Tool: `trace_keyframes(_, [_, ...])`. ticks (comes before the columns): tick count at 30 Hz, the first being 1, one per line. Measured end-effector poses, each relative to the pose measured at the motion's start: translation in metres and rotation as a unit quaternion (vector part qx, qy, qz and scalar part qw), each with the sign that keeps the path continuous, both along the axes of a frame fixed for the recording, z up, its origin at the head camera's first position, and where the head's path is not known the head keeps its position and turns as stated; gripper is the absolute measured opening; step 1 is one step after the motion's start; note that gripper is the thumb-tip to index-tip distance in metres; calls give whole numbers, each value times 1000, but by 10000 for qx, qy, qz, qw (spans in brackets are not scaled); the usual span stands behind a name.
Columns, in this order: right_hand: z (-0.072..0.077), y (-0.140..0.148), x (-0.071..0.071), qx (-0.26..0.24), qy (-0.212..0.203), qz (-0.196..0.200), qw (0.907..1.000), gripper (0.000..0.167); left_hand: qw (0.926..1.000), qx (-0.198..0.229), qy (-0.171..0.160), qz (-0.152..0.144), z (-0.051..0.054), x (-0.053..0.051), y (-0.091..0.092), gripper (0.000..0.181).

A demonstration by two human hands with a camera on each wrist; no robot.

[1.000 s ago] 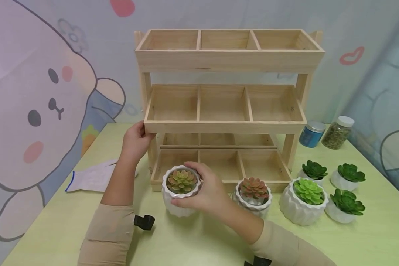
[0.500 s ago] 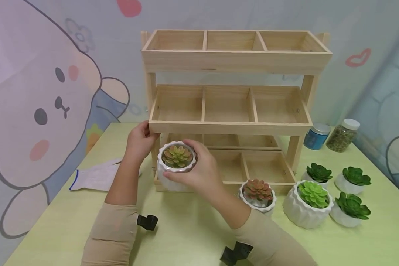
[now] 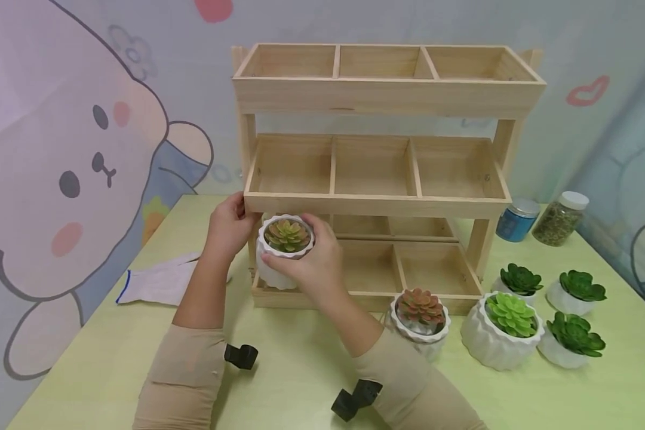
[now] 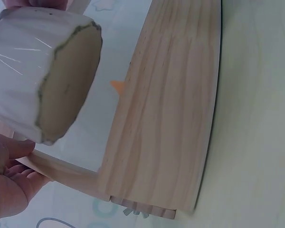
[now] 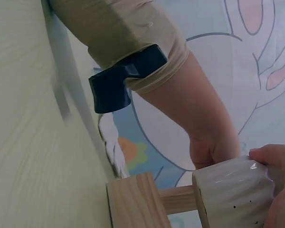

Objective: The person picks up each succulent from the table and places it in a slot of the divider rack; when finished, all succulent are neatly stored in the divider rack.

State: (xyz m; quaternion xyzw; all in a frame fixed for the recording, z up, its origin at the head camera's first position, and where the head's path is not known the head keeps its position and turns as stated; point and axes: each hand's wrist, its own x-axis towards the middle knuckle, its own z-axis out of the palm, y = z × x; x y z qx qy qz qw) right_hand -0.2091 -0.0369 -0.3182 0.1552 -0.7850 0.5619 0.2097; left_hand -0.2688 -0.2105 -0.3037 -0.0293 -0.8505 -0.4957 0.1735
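Note:
In the head view my right hand grips a white fluted pot with a green-and-pink succulent in it. The pot is held at the left compartment of the lowest tray on a three-tier wooden plant stand. Seen from the left wrist, the pot's bare underside is off the wood and slightly tilted. My left hand holds the stand's left post below the middle tray; its curled fingers show in the left wrist view. Parts of the lowest tray are hidden behind the pot and right hand.
To the right stand a white pot with a reddish succulent, one with a bright green succulent and several small dark green ones. Two jars stand behind them. A white glove lies left. A patterned cloth hangs behind.
My right hand has lifted the potted succulent from in front of the stand and carried it forward, over the lowest tray's left compartment. The left hand keeps its hold on the stand.

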Motion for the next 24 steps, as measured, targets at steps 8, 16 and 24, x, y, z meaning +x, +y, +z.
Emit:
trace_keyframes(8, [-15, -4, -12, 150, -76, -254, 9995, 82, 10000, -76, -10, -24, 2, 2, 2, 40])
trace_keyframes(16, [-26, -8, -22, 93, -543, -336, 9979, 87, 10000, 4, -40, -61, 2, 2, 1, 42])
trace_keyframes(24, [-38, -11, -30, 146, -747, -282, 9967, 87, 10000, -73, -45, 16, 1, 2, 2, 42])
